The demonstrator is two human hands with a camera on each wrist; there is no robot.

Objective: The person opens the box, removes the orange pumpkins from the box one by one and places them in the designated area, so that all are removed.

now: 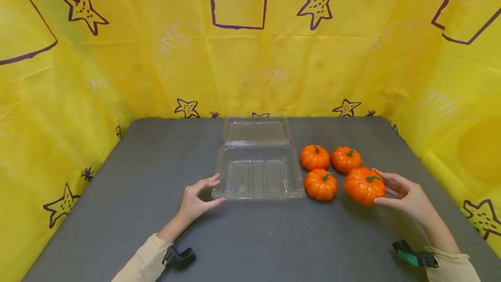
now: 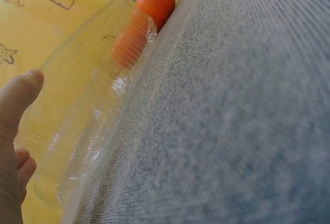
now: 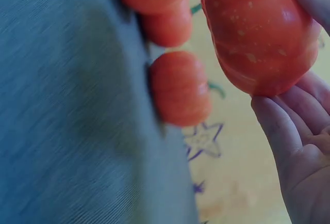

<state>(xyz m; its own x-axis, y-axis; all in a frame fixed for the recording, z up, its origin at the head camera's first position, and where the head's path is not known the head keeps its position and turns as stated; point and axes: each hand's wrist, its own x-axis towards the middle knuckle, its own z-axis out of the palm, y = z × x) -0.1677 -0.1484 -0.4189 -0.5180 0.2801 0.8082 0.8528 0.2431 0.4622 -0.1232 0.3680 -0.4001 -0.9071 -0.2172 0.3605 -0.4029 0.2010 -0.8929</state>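
Observation:
A clear plastic clamshell container (image 1: 258, 179) lies with its lid (image 1: 256, 130) folded back, away from me. My left hand (image 1: 195, 197) holds its near left corner, the thumb at the front rim and the fingers at the left side. To the right, my right hand (image 1: 407, 197) grips a small orange pumpkin (image 1: 364, 186) with a green stem, from its right side. The right wrist view shows this pumpkin (image 3: 258, 33) raised off the table, between thumb and fingers. Three similar pumpkins sit beside the container: one at the back (image 1: 315, 158), another right of it (image 1: 344, 160), one in front (image 1: 321, 185).
A dark grey table (image 1: 258, 238) carries everything. Yellow cloth (image 1: 250, 68) with purple starfish drawings hangs behind it and along both sides. Each wrist wears a dark strap, the left strap (image 1: 178, 256) and the right strap (image 1: 415, 256).

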